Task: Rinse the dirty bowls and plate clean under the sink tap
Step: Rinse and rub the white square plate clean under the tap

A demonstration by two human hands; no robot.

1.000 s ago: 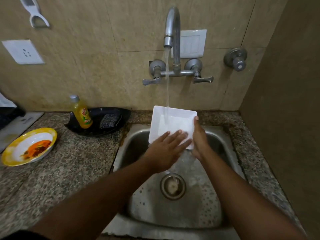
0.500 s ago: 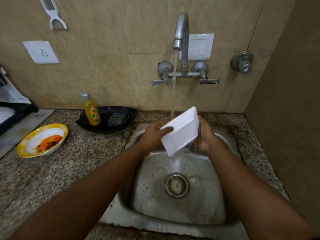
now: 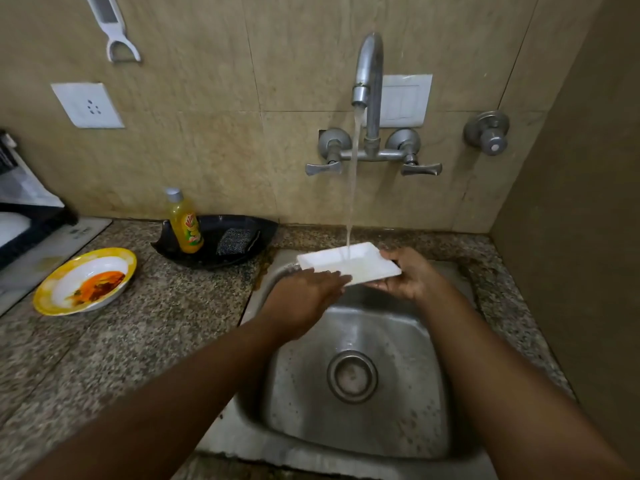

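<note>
A white square bowl (image 3: 360,263) is held nearly level over the steel sink (image 3: 408,393), open side up, under the running tap (image 3: 369,74). The water stream lands inside it. My right hand (image 3: 410,277) grips its right edge from below. My left hand (image 3: 306,297) lies on its near left rim with the fingers stretched over the edge. A yellow-rimmed bowl (image 3: 85,280) with orange food residue sits on the granite counter (image 3: 145,341) at the left.
A black dish (image 3: 249,233) behind the sink's left corner holds a yellow soap bottle (image 3: 185,226) and a scrub pad (image 3: 237,240). A stove edge (image 3: 31,233) is at far left. A wall (image 3: 571,237) closes the right side. A valve knob (image 3: 488,133) sticks out beside the tap.
The white bowl was tilted on edge and then upside down, pouring water out; now it is turned level, open side up, under the stream. My left hand shifted from its rim onto its near edge.
</note>
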